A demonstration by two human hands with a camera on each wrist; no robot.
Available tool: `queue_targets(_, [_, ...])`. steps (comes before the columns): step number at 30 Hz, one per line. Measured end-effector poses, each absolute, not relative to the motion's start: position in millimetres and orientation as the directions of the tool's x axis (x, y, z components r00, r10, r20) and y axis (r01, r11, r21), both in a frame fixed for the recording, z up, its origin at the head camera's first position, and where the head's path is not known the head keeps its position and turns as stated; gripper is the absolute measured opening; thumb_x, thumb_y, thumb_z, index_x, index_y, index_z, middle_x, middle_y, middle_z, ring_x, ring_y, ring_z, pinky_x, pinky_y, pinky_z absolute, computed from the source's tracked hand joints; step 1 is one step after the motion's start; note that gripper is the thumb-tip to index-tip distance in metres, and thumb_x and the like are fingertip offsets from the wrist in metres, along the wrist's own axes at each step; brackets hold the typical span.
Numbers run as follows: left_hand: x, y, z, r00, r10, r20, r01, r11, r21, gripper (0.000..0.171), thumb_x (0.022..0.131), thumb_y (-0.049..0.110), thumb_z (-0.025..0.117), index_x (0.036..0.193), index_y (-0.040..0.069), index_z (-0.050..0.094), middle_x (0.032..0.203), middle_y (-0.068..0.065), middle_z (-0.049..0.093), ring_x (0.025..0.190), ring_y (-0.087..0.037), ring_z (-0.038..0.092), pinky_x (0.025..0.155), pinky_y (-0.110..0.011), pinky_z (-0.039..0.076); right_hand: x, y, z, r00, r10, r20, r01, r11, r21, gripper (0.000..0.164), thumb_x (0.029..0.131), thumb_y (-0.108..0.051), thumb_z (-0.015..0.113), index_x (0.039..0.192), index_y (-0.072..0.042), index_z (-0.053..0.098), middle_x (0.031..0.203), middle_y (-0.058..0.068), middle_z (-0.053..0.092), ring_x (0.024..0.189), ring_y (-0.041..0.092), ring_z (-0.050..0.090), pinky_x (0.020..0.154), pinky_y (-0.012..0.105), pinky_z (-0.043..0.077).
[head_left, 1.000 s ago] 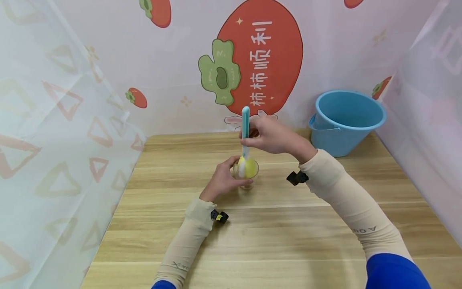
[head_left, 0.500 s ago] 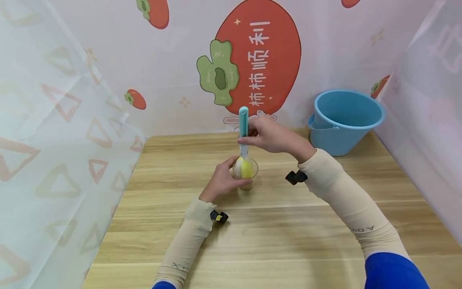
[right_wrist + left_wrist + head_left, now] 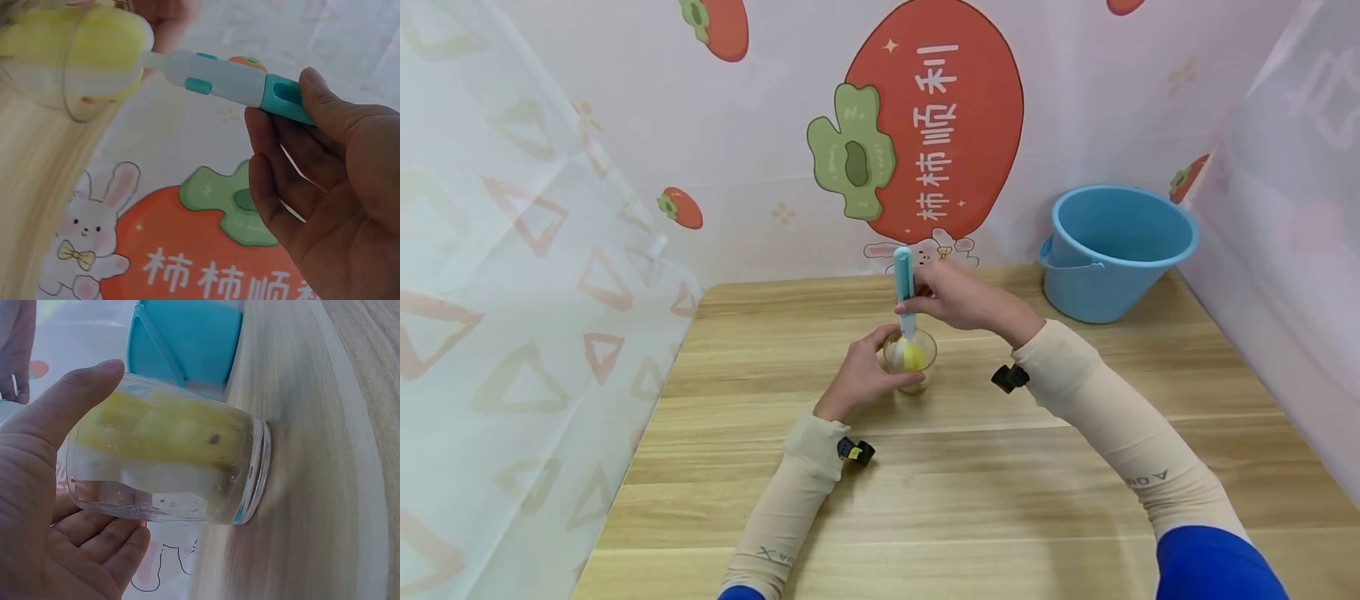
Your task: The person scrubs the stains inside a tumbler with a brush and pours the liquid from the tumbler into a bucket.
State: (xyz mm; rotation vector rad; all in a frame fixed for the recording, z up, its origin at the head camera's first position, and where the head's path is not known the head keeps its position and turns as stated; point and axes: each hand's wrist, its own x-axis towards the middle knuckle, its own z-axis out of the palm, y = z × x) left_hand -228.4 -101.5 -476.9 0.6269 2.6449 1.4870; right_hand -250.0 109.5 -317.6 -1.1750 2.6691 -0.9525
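Thumb and fingers of the right hand [image 3: 958, 293] pinch the teal-and-white handle [image 3: 904, 279] of a brush, the handle held nearly upright above a glass [image 3: 169, 509]. The left hand [image 3: 867, 375] grips that glass from the left, thumb along its near side and fingers along its far side, leaving the right part of the rim uncovered. The yellow-and-white sponge head [image 3: 912, 357] sits down inside the glass and fills most of its width; in the right wrist view its upper end stands out past the rim. The base of the glass is down at the wooden table [image 3: 970, 500], nearer the far edge than the near one.

Between glass and bucket [image 3: 1097, 287] lies a broad stretch of tabletop, the two well apart; more wood runs from the hands toward the near side. The light blue bucket stands upright in the far right corner, close to the far and right edges, its thin handle on the left. At the far edge the table meets a printed backdrop [image 3: 760, 125], and a patterned sheet [image 3: 550, 350] rises along the slanting left edge.
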Motion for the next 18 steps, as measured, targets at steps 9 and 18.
queue_targets(9, [-228.8,-101.9,-476.3,-0.918,0.368,0.150,0.314,0.439,0.842,0.086,0.079,0.041,0.095,0.151,0.019,0.054,0.137,0.001,0.068,0.126,-0.021,0.066,0.109,-0.050,0.054,-249.3,112.3,-300.6,-0.719,-0.658,0.224,-0.654,0.531,-0.538,0.016,0.098,-0.017,0.077,0.105,-0.004,0.072,0.093,0.007,0.078,0.081,0.019,0.072,0.078,0.037,0.060])
queue_targets(18, [-229.3,-102.0,-478.2,-0.914,0.382,0.138,0.313,0.446,0.839,0.090,0.079,0.043,0.094,0.154,0.018,0.052,0.152,-0.006,0.061,0.143,-0.027,0.056,0.119,-0.053,0.046,-250.5,108.4,-321.7,-0.703,-0.669,0.242,-0.685,0.543,-0.487,0.018,0.097,-0.019,0.078,0.102,-0.003,0.073,0.085,0.006,0.078,0.068,0.014,0.062,0.067,0.030,0.054])
